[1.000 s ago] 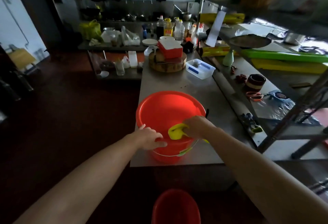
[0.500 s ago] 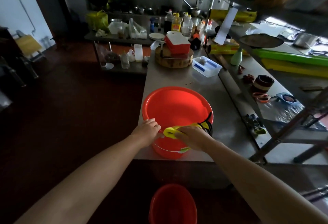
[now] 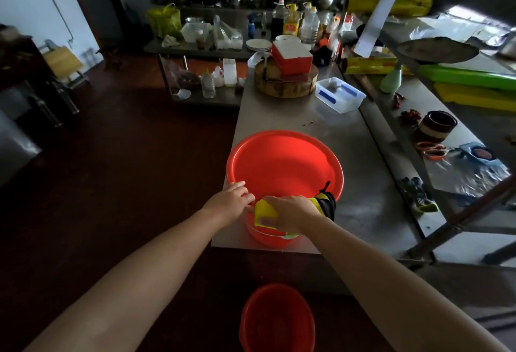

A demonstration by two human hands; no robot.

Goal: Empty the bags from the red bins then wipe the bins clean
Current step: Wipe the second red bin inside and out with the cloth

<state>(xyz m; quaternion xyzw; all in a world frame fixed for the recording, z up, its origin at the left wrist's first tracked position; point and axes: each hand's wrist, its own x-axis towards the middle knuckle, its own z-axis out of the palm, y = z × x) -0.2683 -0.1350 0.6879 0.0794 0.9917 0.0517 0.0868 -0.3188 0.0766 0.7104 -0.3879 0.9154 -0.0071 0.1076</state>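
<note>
Red bin (image 3: 282, 161) sat at the near edge of the steel table (image 3: 279, 117); the left hand (image 3: 230, 201) curled its fingers over the near rim; just right of that hold, the right hand (image 3: 290, 210) clutched a yellow cloth (image 3: 264, 212) against the outer wall; a hard downward rub could likely tip the bin off the edge.

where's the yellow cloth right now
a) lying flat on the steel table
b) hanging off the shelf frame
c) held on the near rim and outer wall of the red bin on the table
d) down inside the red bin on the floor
C: the right hand holds the yellow cloth against the near rim and outer wall of the red bin on the table, with the left hand gripping the rim beside it.
</note>
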